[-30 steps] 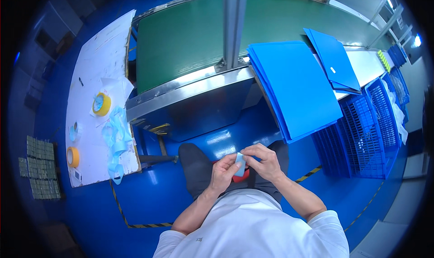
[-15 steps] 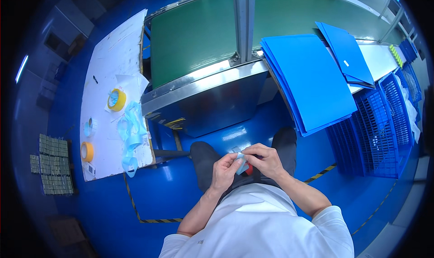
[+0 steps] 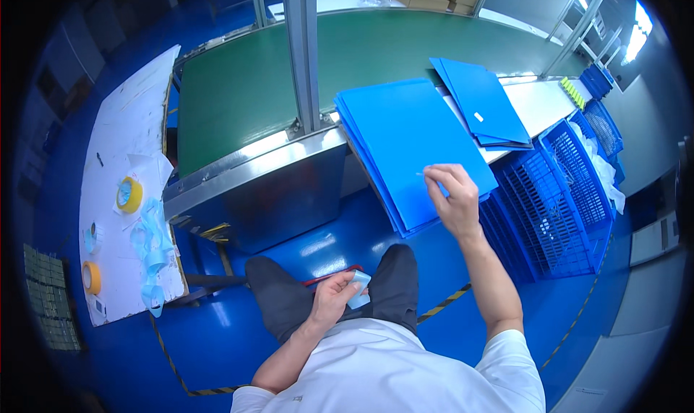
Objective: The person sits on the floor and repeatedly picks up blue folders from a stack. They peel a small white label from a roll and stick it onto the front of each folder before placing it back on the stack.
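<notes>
Low in front of my lap, my left hand is closed around a pale-blue strip, which sticks out past the fingertips. A thin red bar-like thing shows just beyond it; what it belongs to is hidden. My right hand reaches out over a stack of flat blue sheets. Its thumb and forefinger are pinched on a small pale piece, too tiny to name. That hand is above the top sheet; whether it touches cannot be made out.
More blue sheets, one with a white label, lie behind on the bench. Blue plastic crates stand at the right. A green conveyor with a metal post runs ahead. The white table at left bears tape rolls and curled blue strip.
My right hand has left the pale-blue strip and moved up and right over the blue sheets, pinching a small piece. My left hand keeps the strip. The view has turned right.
</notes>
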The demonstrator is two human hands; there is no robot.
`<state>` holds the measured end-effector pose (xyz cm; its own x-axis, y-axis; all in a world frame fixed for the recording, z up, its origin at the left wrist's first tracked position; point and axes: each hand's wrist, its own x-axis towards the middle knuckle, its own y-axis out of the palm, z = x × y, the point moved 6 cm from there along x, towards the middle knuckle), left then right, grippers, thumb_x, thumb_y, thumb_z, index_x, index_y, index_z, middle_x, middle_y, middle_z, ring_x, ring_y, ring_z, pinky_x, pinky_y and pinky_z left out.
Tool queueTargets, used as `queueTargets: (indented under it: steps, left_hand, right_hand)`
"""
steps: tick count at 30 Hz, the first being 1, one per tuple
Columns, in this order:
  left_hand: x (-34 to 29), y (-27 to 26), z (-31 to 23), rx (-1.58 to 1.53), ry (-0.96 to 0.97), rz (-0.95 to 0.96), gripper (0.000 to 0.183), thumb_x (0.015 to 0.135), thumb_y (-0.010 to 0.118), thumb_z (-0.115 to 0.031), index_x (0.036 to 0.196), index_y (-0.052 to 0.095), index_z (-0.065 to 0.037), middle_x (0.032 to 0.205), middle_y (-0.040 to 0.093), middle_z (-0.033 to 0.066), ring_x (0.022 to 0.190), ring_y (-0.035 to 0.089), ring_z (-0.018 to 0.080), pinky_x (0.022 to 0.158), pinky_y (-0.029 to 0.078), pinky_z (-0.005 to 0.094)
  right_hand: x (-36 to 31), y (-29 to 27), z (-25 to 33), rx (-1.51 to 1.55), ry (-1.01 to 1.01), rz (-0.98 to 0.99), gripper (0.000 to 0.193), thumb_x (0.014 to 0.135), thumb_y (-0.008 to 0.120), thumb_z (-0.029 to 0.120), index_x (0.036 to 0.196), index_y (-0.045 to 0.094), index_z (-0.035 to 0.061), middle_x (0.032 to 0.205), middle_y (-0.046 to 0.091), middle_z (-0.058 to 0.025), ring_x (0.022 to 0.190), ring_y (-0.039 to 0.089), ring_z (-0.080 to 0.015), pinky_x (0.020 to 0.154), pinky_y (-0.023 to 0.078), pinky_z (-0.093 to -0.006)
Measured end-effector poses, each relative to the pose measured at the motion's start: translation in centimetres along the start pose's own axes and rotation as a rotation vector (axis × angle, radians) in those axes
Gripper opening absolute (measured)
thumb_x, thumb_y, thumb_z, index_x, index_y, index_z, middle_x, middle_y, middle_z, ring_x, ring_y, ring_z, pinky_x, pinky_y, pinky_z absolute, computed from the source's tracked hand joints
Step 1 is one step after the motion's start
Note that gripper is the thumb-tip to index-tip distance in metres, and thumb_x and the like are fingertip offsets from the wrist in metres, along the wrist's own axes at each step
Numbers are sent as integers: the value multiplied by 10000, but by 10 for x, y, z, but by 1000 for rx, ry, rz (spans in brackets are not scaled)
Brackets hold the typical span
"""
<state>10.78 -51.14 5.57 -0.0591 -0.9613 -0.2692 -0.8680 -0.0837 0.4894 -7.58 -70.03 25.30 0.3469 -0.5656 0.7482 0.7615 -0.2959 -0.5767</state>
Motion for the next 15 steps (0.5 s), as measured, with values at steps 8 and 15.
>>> queueTargets:
  steps: [8,15]
  left_hand:
    - [3,-10,9,-1,-20,-120,240,973,618,-78,1175,649,48,1073,707,116,914,693,154,831,573,303]
    - [11,-10,18,-3,-72,-172,236,948,626,-54,1146,637,73,998,720,135,859,709,177,814,577,315]
  right_hand:
    - [-20,30,-12,-78,-132,389,134,834,738,111,953,739,52,1037,707,-71,1011,656,-252,850,512,-368]
    - [-46,17,-9,-67,-125,672,676,741,830,422,1276,623,64,1372,564,-132,1334,476,-332,1096,380,-493]
